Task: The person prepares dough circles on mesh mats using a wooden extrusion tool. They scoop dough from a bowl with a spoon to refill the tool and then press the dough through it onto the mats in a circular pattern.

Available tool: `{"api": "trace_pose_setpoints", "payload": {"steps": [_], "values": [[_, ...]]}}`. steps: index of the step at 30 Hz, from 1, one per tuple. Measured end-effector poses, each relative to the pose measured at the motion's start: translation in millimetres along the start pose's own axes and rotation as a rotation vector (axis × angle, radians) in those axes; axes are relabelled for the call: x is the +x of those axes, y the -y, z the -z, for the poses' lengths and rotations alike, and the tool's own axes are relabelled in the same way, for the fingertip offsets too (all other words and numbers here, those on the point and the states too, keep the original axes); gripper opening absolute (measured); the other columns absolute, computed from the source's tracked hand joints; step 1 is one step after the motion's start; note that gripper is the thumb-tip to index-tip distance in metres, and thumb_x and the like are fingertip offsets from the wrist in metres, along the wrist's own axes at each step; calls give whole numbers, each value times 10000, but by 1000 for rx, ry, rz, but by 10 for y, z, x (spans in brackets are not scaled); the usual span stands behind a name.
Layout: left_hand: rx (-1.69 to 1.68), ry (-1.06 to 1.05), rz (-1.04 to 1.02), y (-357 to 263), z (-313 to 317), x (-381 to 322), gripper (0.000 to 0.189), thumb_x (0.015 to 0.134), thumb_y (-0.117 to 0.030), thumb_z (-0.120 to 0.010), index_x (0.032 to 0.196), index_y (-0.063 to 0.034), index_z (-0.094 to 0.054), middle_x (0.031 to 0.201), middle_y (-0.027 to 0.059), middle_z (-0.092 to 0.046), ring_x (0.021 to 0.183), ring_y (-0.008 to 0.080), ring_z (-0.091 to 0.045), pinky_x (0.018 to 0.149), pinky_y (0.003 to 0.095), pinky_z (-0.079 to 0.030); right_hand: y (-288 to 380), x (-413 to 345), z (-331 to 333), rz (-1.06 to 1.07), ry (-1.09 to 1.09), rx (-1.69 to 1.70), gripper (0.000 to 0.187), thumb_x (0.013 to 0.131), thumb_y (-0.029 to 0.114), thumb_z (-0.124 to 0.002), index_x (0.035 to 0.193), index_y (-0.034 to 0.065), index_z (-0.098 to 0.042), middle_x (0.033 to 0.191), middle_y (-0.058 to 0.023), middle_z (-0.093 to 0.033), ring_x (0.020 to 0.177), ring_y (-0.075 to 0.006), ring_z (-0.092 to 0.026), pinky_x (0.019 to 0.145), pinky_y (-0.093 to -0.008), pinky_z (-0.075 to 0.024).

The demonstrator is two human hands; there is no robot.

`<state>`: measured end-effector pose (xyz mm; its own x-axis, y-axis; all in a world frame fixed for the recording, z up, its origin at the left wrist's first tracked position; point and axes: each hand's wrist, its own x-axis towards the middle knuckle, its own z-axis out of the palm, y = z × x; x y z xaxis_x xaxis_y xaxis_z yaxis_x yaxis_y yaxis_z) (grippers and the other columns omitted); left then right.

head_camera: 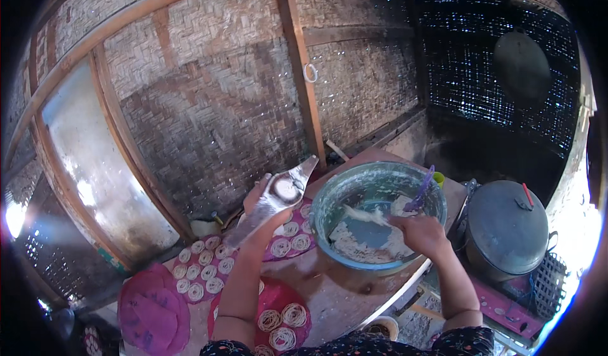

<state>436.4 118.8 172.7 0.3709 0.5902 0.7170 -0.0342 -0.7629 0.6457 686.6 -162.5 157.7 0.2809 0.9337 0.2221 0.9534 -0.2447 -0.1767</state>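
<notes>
In my left hand [256,197] is a shiny metal hand press [288,188] with a round chamber and flat handles, held tilted above the work table. The chamber holds something pale. My right hand [422,235] is over the near right side of a large blue-green plastic basin [317,230]. Its fingers seem closed on a pale elongated thing [365,215], too blurred to tell whether it is dough or a utensil. Pale, floury dough [354,244] lies in the basin. A purple plastic scoop [422,192] leans against the basin's right wall, just beyond my fingers.
Pale coiled noodle rounds [209,273] cover pink-purple mats on the table [332,299]; more lie on a red round mat [289,287]. A folded magenta cloth or mat [154,308] sits at left. Right of the basin stands a lidded metal pot [506,227] on a pink stove [503,303].
</notes>
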Motion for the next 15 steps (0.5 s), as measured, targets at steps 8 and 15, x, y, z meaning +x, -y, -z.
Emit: {"api": "trace_pose_setpoints", "payload": {"steps": [8, 15], "values": [[-1109, -114, 308, -1011, 596, -260, 80, 772, -98, -535, 770, -118, -458, 725, -3, -416, 624, 119, -414, 582, 279, -368, 758, 313, -320, 504, -71, 817, 406, 949, 415, -452, 1125, 95, -630, 1090, -160, -605, 1047, -293, -569, 928, -418, -410], [-1144, -352, 477, -713, 723, -940, 182, 818, -151, -554, 971, -64, -600, 967, 38, -607, 903, 175, -578, 740, 332, -485, 1907, 74, -734, 146, 1156, 2185, 665, 891, 617, -357, 1184, 44, -526, 846, -121, -556, 633, -193, -468, 535, -309, -338]]}}
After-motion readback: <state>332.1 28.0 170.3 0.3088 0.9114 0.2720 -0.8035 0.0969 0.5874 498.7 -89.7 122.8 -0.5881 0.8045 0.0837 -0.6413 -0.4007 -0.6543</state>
